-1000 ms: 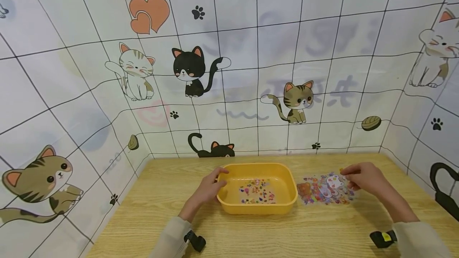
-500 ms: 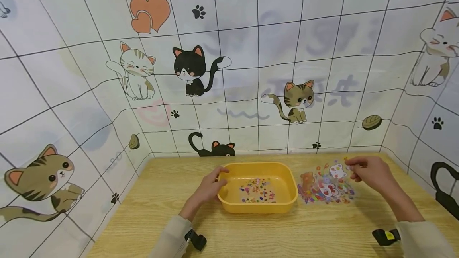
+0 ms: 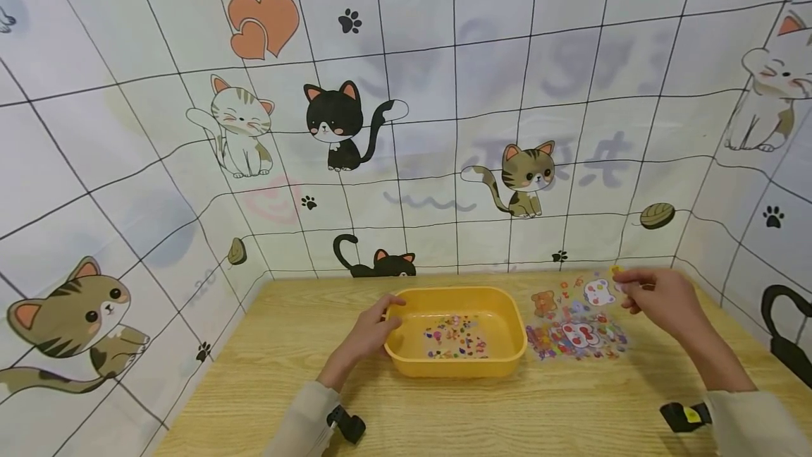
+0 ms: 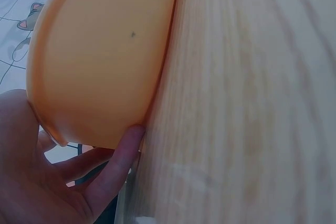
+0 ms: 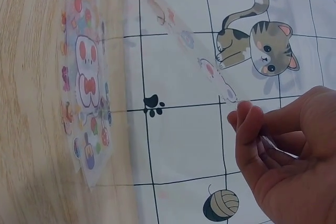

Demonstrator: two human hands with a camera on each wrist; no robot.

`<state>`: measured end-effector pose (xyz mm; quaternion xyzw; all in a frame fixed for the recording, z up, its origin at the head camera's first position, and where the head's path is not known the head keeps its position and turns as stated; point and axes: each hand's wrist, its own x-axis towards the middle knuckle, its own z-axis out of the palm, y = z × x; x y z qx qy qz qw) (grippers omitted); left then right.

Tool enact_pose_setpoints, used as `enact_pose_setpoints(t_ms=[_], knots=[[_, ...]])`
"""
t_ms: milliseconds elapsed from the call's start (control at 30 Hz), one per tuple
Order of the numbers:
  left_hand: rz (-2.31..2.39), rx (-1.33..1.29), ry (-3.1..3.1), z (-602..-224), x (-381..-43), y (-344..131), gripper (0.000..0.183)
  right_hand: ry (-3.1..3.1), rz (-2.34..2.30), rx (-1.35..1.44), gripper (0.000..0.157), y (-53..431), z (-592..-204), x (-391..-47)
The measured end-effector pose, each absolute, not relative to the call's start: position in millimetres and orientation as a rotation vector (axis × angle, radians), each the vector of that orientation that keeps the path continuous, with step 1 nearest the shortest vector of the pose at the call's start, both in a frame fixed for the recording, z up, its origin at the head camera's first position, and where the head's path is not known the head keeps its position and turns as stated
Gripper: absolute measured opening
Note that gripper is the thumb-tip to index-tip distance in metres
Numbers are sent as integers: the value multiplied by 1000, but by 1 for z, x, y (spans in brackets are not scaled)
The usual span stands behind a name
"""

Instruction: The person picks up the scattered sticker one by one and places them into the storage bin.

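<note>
My right hand (image 3: 666,305) pinches the corner of a clear sticker sheet (image 3: 598,293) between thumb and fingers. In the right wrist view this lifted sheet (image 5: 210,72) slants up off the table, printed with a white bear and other small figures. Below it lie more clear sticker sheets (image 5: 86,72), showing a white figure with a red bow. My left hand (image 3: 363,336) grips the left end of a yellow plastic basin (image 3: 457,370), thumb over the rim. In the left wrist view, fingers (image 4: 113,166) press low against its outer wall. Small colourful stickers (image 3: 455,337) show on the basin's floor.
A light wood-grain table (image 3: 419,418) carries everything. White cat-print sheeting (image 3: 431,147) with black grid lines rises behind the table and at both sides. A black curved shape (image 3: 786,330) is printed at the far right.
My right hand has moved up and slightly right, peeling the top sticker sheet away from those beneath, so the bow figure now shows. The left hand and basin have stayed put.
</note>
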<state>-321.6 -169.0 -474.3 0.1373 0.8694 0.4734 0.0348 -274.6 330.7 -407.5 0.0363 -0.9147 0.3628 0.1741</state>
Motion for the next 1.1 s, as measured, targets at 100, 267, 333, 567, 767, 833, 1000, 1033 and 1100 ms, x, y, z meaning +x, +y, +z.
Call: enact_pose_setpoints(t_ms=[100, 267, 333, 567, 767, 833, 1000, 1033, 1100], knots=[[1453, 424, 2677, -474, -321, -169, 34, -2581, 1025, 92, 29, 328, -406, -273], [1433, 430, 2690, -474, -318, -168, 34, -2561, 1039, 81, 30, 325, -403, -267], [1434, 422, 2689, -473, -318, -168, 34, -2555, 1042, 77, 32, 324, -401, -265], [1436, 416, 2689, -473, -322, -169, 35, -2510, 1050, 89, 33, 318, -391, -262], [1424, 419, 2708, -473, -320, -169, 34, -2487, 1076, 109, 31, 309, -384, -259], [1428, 416, 2709, -473, -320, -169, 33, -2483, 1073, 118, 31, 306, -381, -258], [1459, 425, 2678, -473, -321, -169, 33, -2471, 1065, 129, 30, 296, -376, -256], [1466, 426, 2671, -474, -321, -169, 33, -2469, 1067, 133, 29, 294, -376, -256], [1470, 425, 2662, -474, -321, -169, 33, -2466, 1082, 140, 28, 287, -375, -256]])
